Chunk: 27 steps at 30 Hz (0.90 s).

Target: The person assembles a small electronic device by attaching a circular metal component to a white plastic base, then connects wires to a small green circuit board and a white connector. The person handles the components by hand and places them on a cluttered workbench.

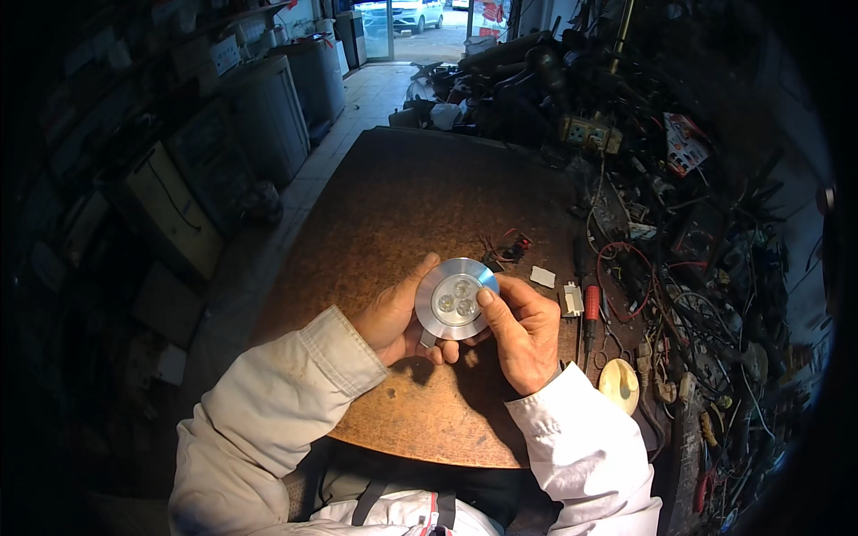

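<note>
Between my two hands, above the near part of the wooden table, is a round LED downlight (438, 329) with a silver rim and three small lenses facing up. My left hand (391, 313) grips it from the left, its thumb along the rim and its fingertips showing below. On the other side my right hand (523, 335) holds the rim, with the thumb pressed on the face beside the lenses. A small metal tab, perhaps a spring clip (427, 339), sticks out under the lower left edge. The downlight's back is hidden.
The brown table (384, 196) stretches away ahead. Past my right hand lie a red-handled screwdriver (592, 304), scissors (609, 350), a small white box-shaped part (572, 300), a pale round piece (618, 386) and a red-black part with wires (518, 246). Tangled cables and tools crowd the right side.
</note>
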Motion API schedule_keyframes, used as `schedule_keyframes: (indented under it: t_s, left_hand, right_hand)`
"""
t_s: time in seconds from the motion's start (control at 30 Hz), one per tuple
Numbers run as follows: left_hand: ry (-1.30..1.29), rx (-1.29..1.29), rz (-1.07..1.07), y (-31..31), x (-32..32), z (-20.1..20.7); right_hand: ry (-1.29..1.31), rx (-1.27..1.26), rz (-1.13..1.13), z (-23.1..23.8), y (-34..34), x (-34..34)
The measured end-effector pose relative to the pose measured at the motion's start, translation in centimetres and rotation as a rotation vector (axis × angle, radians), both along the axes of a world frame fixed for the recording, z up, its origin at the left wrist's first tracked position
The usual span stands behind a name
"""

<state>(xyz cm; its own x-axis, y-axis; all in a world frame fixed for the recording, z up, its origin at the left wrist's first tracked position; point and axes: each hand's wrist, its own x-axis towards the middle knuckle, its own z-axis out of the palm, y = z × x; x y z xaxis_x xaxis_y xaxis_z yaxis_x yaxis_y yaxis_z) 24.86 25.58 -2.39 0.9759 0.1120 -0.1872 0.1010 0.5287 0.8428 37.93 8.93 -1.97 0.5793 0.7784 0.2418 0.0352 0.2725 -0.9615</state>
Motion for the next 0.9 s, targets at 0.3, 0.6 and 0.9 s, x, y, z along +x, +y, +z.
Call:
schedule_keyframes:
  t_s: [0.3, 0.6, 0.9]
  left_hand:
    - [-0.003, -0.014, 0.074, 0.0, -0.3, 0.8]
    - [0.047, 0.283, 0.151, 2.8, -1.6, 2.7]
    - [0.125, 0.815, -0.154, 5.1, -2.5, 3.9]
  right_hand:
    - [-0.159, -0.018, -0.075, -0.4, 0.1, -0.3]
    - [-0.1, 0.222, -0.384, 3.4, -1.2, 3.7]
    - [-0.139, 0.159, -0.508, 1.1, -1.6, 8.2]
